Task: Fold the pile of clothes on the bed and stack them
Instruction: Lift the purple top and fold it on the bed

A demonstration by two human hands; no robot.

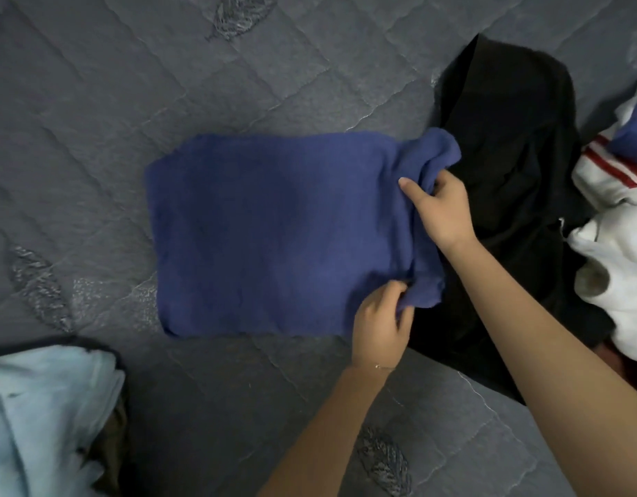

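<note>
Blue garment (pixel 274 231) lies flat on the bed (pixel 94 102), long axis left to right. My left grip (pixel 381 324) and right grip (pixel 442 209), arms reaching forward, pinch its bunched right end, fingers curled.

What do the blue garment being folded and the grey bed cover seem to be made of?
The blue garment: probably soft fleece or brushed knit, matte; its surface looks fuzzy and the gripped edge bunches thickly. The grey bed cover: likely quilted woven fabric, faint sheen; stitched diamond lines and leaf motifs show.
</note>
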